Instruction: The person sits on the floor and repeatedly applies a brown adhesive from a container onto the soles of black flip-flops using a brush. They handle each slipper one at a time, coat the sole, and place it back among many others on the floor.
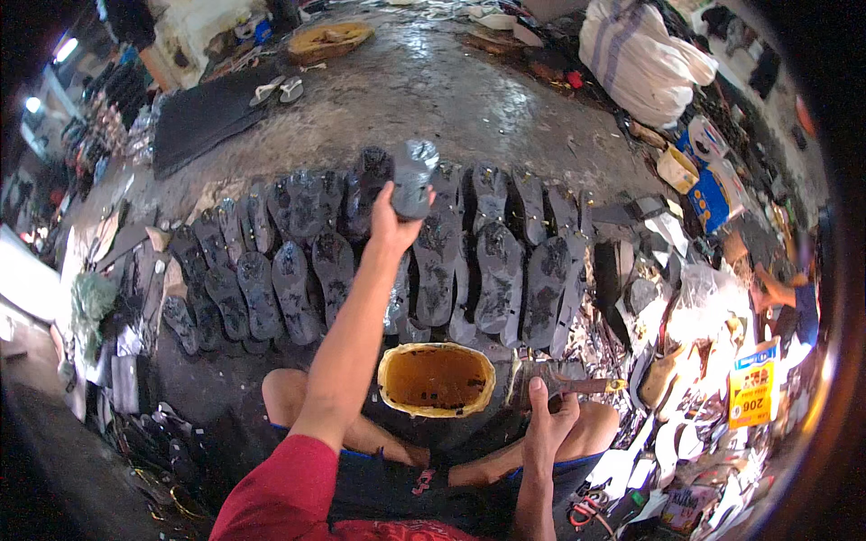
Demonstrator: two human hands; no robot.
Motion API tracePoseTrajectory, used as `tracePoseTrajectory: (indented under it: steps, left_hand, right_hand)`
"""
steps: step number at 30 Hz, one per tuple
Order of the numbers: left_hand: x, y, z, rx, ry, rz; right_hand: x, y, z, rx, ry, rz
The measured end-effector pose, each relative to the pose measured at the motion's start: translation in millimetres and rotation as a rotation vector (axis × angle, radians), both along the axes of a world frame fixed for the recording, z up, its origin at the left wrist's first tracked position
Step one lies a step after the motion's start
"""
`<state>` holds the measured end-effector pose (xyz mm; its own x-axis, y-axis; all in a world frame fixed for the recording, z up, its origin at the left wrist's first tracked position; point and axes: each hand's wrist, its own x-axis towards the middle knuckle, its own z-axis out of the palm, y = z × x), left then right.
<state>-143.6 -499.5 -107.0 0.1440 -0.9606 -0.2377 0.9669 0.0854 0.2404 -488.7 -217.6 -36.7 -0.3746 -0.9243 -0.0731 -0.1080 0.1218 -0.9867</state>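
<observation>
My left hand [395, 221] reaches forward, its fingers closed around the near end of a dark grey shoe sole [416, 171] with a glossy, wet-looking face. The sole is held above the far row of laid-out soles [478, 270]; many of them have shiny dark patches. Near my right knee, my right hand [550, 413] grips a wide flat brush [591, 386], its bristle end pointing left toward the tub. An oval tub [386, 397] with a yellowish crusted rim sits between my crossed legs and the soles, holding amber-brown glue-like liquid.
Scraps and cut-offs [667, 442] pile up on my right, beside a yellow tin [754, 386]. A white sack [636, 59] and a small yellow tub [677, 169] stand at the far right. Sandals [278, 90] lie on a dark mat [203, 131]. Another person's limb [771, 290] shows at the right edge.
</observation>
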Motion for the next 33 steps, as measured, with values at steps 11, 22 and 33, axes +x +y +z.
tracePoseTrajectory:
  steps: [11, 22, 33]
  left_hand:
    - [18.2, 377.1, 46.4, 0.447, -1.932, 0.299]
    - [119.8, 737.3, -22.1, 1.661, -2.469, 0.256]
    - [106.7, 649.6, 56.7, 1.483, -2.340, 0.520]
  right_hand:
    - [-20.1, -7.8, 22.1, 0.257, 0.942, -0.065]
    - [63.6, -4.8, 14.7, -0.204, 0.642, 0.615]
    - [24.8, -13.0, 22.8, -0.150, 0.293, 0.272]
